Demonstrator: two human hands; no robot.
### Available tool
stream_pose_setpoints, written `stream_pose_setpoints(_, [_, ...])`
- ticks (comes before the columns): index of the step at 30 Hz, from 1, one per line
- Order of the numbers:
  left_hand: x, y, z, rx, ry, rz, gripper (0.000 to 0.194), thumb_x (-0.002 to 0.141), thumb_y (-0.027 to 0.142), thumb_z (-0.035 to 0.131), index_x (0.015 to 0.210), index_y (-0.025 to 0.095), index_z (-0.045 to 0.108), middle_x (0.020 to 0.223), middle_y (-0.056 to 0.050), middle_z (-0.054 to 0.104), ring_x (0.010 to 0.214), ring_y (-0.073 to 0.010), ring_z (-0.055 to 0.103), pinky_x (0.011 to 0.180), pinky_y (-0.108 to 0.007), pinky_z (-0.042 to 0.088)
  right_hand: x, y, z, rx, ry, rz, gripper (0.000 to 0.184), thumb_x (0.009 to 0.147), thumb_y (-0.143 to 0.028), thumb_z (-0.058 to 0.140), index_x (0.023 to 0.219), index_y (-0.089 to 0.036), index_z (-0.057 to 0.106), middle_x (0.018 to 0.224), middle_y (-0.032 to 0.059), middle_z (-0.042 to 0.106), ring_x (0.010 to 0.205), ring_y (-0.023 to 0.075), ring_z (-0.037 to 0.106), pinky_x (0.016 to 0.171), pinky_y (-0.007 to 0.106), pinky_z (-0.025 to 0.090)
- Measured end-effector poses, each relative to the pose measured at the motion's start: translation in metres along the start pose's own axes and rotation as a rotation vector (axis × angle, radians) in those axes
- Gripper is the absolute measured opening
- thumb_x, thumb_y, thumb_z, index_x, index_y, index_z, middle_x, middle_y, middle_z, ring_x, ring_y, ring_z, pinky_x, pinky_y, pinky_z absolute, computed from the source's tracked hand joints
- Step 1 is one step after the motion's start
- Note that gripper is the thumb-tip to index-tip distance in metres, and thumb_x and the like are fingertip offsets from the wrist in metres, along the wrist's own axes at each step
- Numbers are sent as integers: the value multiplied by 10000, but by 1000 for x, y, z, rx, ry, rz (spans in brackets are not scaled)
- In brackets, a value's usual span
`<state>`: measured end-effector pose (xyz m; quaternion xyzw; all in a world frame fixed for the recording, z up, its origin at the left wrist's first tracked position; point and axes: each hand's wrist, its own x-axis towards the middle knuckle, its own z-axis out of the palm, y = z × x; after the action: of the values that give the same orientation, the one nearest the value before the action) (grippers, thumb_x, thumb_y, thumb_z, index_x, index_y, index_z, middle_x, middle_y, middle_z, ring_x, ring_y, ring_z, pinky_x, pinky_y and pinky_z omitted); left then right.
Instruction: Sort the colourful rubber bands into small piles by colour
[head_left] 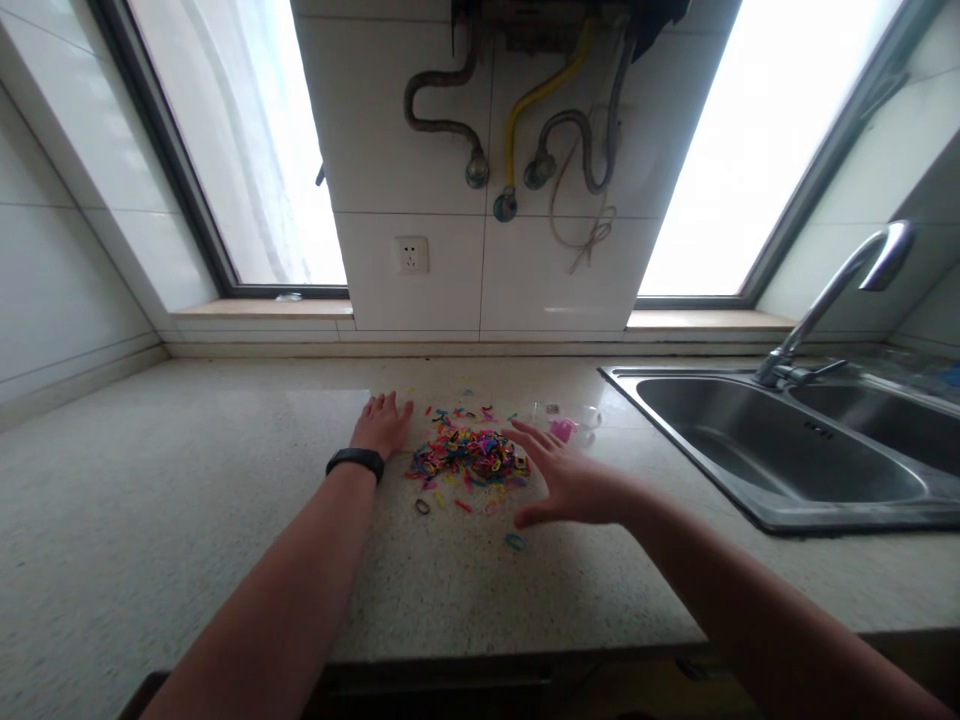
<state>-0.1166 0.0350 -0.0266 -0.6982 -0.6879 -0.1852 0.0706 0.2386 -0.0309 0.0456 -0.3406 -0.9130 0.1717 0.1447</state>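
Note:
A heap of small, many-coloured rubber bands (469,455) lies on the speckled countertop (247,470), with loose ones scattered round it. At the heap's left edge my left hand (382,425) rests on the counter, fingers pointing away from me and holding nothing. My right hand (566,480) is on the other side, thumb and fingers spread apart around the heap's right edge. Whether its fingertips touch the bands I cannot tell. Just behind the right hand lies a clear plastic container (589,415) with a pink piece (561,430) by it. A teal band (514,541) lies nearer to me.
To the right a steel double sink (772,440) is set into the counter, with a chrome tap (840,290) behind it. A tiled wall with a socket (412,255) and hanging pipes (510,130) rises at the back. The counter's front edge (525,655) runs below my arms.

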Motion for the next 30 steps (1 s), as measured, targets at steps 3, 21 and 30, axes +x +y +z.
stream_pose_setpoints(3, [8,2,5,-39,-91,-156,682,954,548,314,1475,111,365,1520,-240,351,1415,-379,298,1111,-558,234,-27,-4,31,-95,-26,54,1334,518,-746,760,1570,-311,65,1636,98,53,1477,403,54,1171,573,183])
stream_pose_setpoints(21, [58,-27,27,-123,-225,335,487,986,345,319,1435,221,462,1548,-128,356,1450,-315,254,1160,-562,153,76,-1,70,-59,189,131,1016,755,-761,554,1539,-201,233,1602,163,198,1448,367,210,1154,535,195])
stream_pose_setpoints(30, [34,5,-5,-887,-316,94,654,933,641,295,1090,181,733,1201,-91,689,1127,-275,609,1047,-388,391,119,31,64,212,509,47,489,951,-468,432,1363,-206,453,1347,119,539,1266,223,479,1057,383,364])
